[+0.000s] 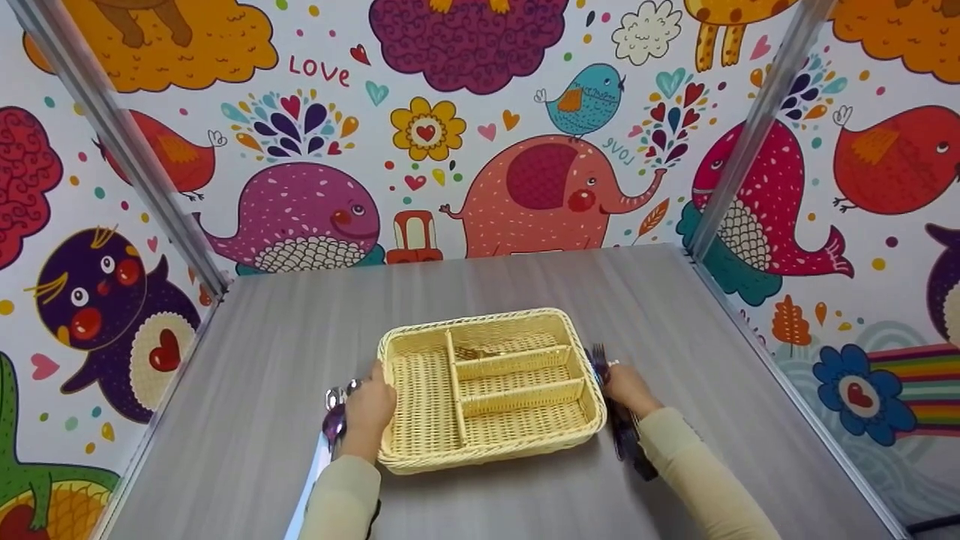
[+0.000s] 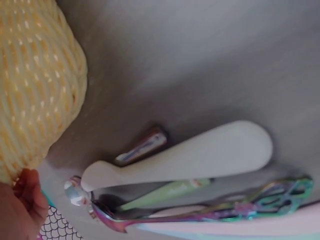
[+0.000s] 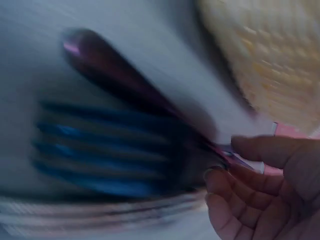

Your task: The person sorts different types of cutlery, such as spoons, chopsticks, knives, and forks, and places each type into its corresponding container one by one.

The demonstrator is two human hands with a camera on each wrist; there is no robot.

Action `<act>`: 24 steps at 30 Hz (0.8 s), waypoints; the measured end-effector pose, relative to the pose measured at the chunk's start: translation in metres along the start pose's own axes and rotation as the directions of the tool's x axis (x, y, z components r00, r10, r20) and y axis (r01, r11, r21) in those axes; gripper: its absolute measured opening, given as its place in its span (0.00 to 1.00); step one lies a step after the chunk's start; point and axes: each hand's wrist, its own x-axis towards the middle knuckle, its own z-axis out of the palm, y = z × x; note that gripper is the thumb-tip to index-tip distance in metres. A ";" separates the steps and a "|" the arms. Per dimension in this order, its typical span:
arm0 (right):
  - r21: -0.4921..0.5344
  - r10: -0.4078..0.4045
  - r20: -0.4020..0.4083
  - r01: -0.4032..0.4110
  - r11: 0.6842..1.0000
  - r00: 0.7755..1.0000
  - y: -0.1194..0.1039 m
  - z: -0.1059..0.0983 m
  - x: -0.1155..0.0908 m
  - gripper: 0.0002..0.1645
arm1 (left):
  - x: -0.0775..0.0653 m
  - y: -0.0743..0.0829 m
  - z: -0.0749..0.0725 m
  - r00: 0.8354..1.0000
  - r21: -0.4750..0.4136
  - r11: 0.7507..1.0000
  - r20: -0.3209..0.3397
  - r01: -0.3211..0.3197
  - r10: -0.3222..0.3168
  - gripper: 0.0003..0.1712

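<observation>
A pale yellow wicker basket [image 1: 457,394] with a divided interior lies on the table between the hands. My left hand [image 1: 371,409] grips its left rim; in the left wrist view the curled fingers [image 2: 30,195] are at the wicker wall. Right of the basket, my right hand [image 1: 630,388] pinches a purple-handled fork [image 3: 120,75] between thumb and fingertips. Its tines [image 1: 598,354] point away from me in the head view. Beneath it in the right wrist view lies a blue, wide-tined utensil [image 3: 100,150], blurred. A fork-like metal utensil [image 1: 474,352] lies in the basket's upper back compartment.
Left of the basket lie several utensils: a purple spoon [image 1: 334,421], a white handle [image 2: 190,157], a green handle [image 2: 165,194] and an iridescent openwork handle [image 2: 280,197]. A black-ended utensil [image 1: 643,465] lies under the right forearm. Patterned wall panels [image 1: 427,195] enclose the table [image 1: 300,322].
</observation>
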 end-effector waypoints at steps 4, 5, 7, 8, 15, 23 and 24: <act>0.047 -0.033 -0.021 0.034 0.998 0.999 0.026 0.019 0.011 0.12 | 0.000 -0.001 0.001 1.000 0.000 1.000 -0.013 -0.011 0.011 0.26; 0.077 0.013 0.000 -0.013 0.997 1.000 0.023 0.018 0.011 0.11 | 0.000 -0.001 0.001 1.000 0.001 1.000 -0.016 -0.013 0.013 0.26; 0.129 0.069 0.033 -0.073 0.989 0.997 0.013 0.012 0.005 0.11 | 0.000 -0.001 0.001 1.000 0.000 1.000 -0.018 -0.011 0.011 0.26; 0.130 0.138 0.073 -0.147 0.981 0.988 -0.001 0.003 -0.003 0.11 | 0.000 -0.001 0.001 1.000 0.000 1.000 -0.015 -0.008 0.008 0.26; 0.123 0.211 0.098 -0.222 0.967 0.973 -0.023 -0.013 -0.020 0.13 | 0.001 0.000 0.000 0.999 -0.017 1.000 0.031 0.012 -0.011 0.27; 0.296 0.223 0.110 -0.246 0.923 0.969 -0.024 -0.021 -0.011 0.15 | 0.002 -0.001 -0.002 0.997 -0.011 0.999 0.065 0.032 -0.031 0.28; 0.293 0.212 0.106 -0.234 0.927 0.971 -0.025 -0.024 -0.010 0.15 | 0.002 -0.002 -0.002 0.997 -0.012 0.999 0.070 0.034 -0.033 0.28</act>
